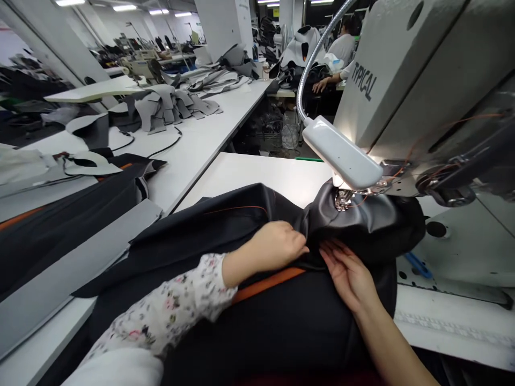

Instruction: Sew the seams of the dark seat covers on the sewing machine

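A large black leather-like cover [281, 321] with an orange strip and orange stitching spreads over the sewing table and bunches up under the sewing machine [386, 64]. The presser foot [343, 199] rests at the folded, shiny part of it. My left hand [277, 245] is closed on a fold of the cover, just left of the foot. Close by, my right hand [352, 271] lies palm up with its fingers stretched out, their tips against the underside of the bunched material. An orange thread runs down the machine to the needle area.
A white lamp [341, 153] on a bendable metal neck hangs beside the machine head. Grey cut pieces [173, 107] lie on the long white table [237, 104] to the left, with more dark panels [80, 214] nearer. Another person [344, 45] sits behind at the back.
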A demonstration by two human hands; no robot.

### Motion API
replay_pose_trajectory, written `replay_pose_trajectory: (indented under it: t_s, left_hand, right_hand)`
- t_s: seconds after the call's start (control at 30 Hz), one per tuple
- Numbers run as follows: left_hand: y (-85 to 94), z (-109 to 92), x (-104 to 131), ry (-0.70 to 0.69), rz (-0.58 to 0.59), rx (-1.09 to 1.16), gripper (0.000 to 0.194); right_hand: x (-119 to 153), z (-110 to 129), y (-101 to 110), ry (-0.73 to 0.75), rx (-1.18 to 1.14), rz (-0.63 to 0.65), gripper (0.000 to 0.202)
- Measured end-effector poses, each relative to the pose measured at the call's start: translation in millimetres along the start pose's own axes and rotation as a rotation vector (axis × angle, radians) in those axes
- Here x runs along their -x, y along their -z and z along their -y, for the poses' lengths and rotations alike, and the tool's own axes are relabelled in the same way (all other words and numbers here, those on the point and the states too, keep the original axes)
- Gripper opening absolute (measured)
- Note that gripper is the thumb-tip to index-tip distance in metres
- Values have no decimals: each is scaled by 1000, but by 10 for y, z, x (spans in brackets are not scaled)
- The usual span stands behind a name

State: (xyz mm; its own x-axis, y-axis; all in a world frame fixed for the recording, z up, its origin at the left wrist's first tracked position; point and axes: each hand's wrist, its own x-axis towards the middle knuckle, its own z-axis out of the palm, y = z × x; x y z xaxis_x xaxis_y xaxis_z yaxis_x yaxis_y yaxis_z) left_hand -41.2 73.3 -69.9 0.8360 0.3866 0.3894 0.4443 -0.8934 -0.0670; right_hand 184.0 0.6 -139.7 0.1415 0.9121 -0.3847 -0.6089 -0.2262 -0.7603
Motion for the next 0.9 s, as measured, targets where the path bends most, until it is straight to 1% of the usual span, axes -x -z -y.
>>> replay_pose_trajectory:
  t_s: [0.07, 0.13, 0.23, 0.3, 0.4, 0.5, 0.6, 0.67, 0.73, 0.8, 0.83, 0.9]
  left_hand:
    - [3, -248, 40, -32, -37, -1, 38]
    - [46, -440, 94, -27, -75, -2, 38]
    - [140, -581, 186, -7, -124, 26, 40]
    - [199, -587, 232, 17, -160, 68, 40]
    - [261, -506, 249, 97, -246, 150, 41]
    - [276, -414, 213, 156, -332, 257, 40]
    - [256, -381, 197, 135, -339, 316, 41]
    - [238, -380, 225, 148, -343, 305, 41]
    - [220, -389, 265, 181, -357, 282, 39]
    - [200, -421, 287, 194, -362, 273, 38]
    - [189, -448, 284, 188, -359, 272, 38]
    - [172, -519, 257, 164, -349, 248, 38]
  right_hand:
    - [74, 4, -23, -43, 12, 15, 49]
    - [174, -4, -5, -53, 46, 1, 51]
    - [306, -34, 106, 26, 77, -106, 53]
    - [354, -39, 204, 73, 98, -189, 53]
    - [346, -2, 275, 93, 127, -269, 57]
    - [262, 41, 193, 102, 102, -243, 57]
    - [276, 44, 92, 117, 75, -232, 56]
    - [430, 42, 95, 52, 89, -230, 57]
    - [640, 47, 140, -73, 78, -212, 58]
    - [764, 55, 165, -165, -9, -217, 56]
    - [757, 56, 152, -181, -67, -234, 53]
    - [599, 43, 78, -172, -162, -267, 43]
